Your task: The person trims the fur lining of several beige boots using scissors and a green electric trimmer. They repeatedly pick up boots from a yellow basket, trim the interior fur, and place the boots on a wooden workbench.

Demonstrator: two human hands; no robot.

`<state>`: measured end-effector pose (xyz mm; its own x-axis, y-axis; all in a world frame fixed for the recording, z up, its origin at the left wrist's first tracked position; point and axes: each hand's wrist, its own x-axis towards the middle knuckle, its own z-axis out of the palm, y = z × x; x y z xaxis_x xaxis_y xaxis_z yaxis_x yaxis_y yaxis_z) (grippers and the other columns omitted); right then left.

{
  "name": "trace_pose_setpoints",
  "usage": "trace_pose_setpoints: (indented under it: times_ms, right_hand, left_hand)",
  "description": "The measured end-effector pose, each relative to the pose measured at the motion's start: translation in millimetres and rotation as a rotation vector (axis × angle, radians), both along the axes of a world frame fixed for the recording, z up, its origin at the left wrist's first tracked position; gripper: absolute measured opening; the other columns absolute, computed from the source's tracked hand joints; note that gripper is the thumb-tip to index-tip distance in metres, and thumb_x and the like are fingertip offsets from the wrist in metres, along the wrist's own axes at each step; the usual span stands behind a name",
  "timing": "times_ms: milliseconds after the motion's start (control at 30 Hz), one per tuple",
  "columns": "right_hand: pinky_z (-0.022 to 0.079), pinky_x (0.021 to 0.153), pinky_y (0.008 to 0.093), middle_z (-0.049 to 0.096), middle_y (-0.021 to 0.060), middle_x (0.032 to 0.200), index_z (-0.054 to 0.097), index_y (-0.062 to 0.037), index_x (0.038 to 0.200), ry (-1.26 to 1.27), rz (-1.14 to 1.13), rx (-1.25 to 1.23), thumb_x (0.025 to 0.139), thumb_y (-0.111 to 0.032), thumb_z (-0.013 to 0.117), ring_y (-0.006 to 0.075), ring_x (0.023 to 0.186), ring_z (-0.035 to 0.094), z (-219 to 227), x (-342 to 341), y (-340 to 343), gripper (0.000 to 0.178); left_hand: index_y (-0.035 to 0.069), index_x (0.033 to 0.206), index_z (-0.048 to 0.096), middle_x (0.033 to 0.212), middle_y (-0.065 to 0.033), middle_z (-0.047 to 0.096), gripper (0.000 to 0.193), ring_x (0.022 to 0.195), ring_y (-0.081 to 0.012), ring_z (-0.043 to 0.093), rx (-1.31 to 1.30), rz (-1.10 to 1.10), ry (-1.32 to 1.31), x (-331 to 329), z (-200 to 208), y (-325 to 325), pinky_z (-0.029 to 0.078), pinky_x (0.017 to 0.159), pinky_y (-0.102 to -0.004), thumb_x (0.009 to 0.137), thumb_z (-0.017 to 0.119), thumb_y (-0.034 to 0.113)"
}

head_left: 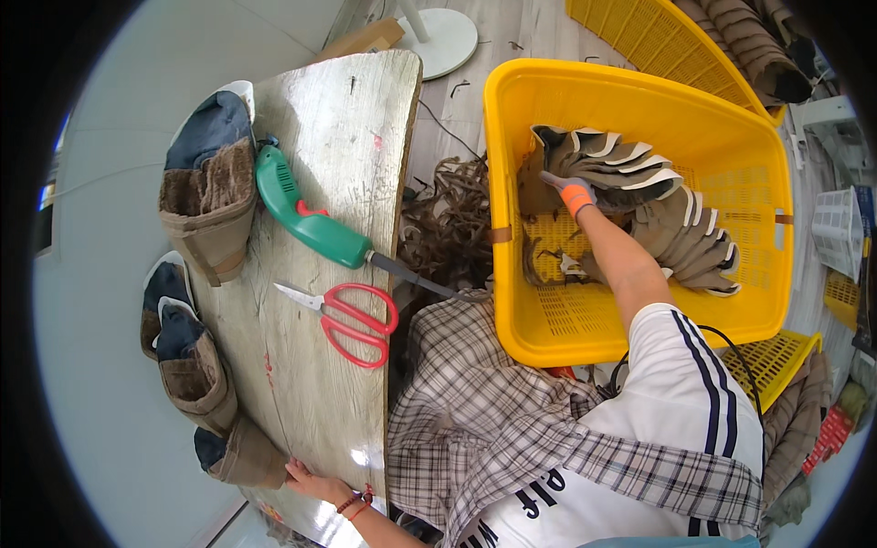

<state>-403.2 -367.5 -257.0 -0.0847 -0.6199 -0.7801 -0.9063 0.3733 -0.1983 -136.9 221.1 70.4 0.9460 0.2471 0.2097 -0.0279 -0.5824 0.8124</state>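
We had our right hand (577,194), in an orange glove, down inside the yellow basket (639,84), at the upper end of a fanned row of brown shoe uppers (603,164) with white edges; its fingertips met the uppers, though we could not tell whether they pinched one or merely pressed on it. A second fanned row (690,237) lay below in the same basket, with loose brown scraps (532,265) on the basket's floor to the left. Our bare left hand (315,484) was at the near end of the wooden-topped table (347,119), its fingertips right at the edge of a brown upper with a blue lining (247,454); we could not make out whether those fingers gripped it, as most of them were hidden. More lined uppers stood along the table's left side, the largest (210,187) at the far end. Near that one we saw a green tool (311,219) with a red switch, its long grey shaft reaching past the table's right edge, and just below it red-handled scissors (352,320), points to the left. Brown shreds (448,219) were heaped between table and basket, and checked cloth (466,365) covered our lap.
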Motion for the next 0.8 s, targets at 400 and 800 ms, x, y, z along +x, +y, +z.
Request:
trace_pose_setpoints:
  times_ms: [400,800]
  right_hand:
    - [0.037,0.097,0.0300,0.044,0.0073,0.138,0.055,-0.0068,0.126,-0.610,-0.126,0.044,0.097,-0.017,0.038,0.0172,0.124,0.043,-103.7,-81.6,-22.2,0.035]
    - [0.035,0.102,0.0302,0.056,0.0148,0.124,0.059,0.0063,0.115,-1.139,-0.121,-0.352,0.091,-0.010,0.035,0.0223,0.118,0.050,-26.2,-209.7,-72.2,0.037]
  left_hand:
    - [-0.006,0.102,0.045,0.108,-0.0155,0.056,0.037,0.101,-0.0224,0.052,-0.010,0.015,-0.008,4.2,2.5,-1.8,0.038,0.094,-0.0348,0.094,0.051,0.030]
    - [-0.003,0.095,0.048,0.094,-0.0114,0.055,0.025,0.088,-0.0186,0.051,-0.185,-0.052,-0.112,13.5,-16.6,-2.8,0.042,0.083,-0.0332,0.090,0.053,0.021]
